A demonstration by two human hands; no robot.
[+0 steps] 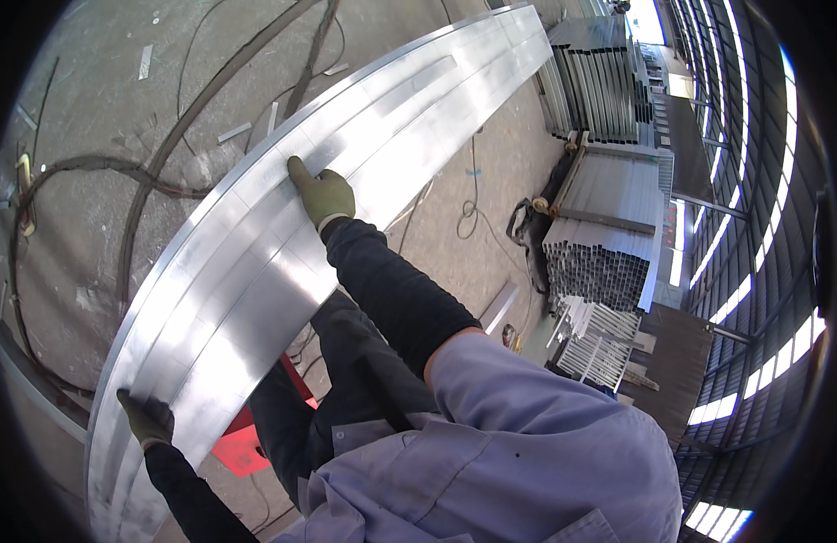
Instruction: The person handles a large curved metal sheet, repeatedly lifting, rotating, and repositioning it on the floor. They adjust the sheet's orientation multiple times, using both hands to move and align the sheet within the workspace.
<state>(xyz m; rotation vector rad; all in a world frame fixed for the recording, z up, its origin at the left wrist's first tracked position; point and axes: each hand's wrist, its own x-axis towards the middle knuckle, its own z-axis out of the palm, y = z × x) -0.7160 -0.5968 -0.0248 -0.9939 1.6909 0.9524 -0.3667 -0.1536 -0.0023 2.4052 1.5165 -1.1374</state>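
A long silvery metal panel (256,299) with lengthwise seams and ridges runs from the lower left to the far upper right, its edges bowed by the lens. My right hand (326,197), in an olive glove, presses on its face around mid-width, thumb stretched away from the bent fingers. Lower left, my left hand (150,422) in a matching glove rests on the same panel, thumb apart from its fingers. Neither palm is visible. Part of a red stand (240,451) shows beneath the panel's near edge, next to my legs.
Thick dark cables (165,149) and scattered metal offcuts (235,132) lie on the concrete floor beyond the panel. To the right stand bundled metal tubes (599,262), stacked profiles (599,90) and a white slatted rack (599,342). A thin cord (471,206) loops across the floor between.
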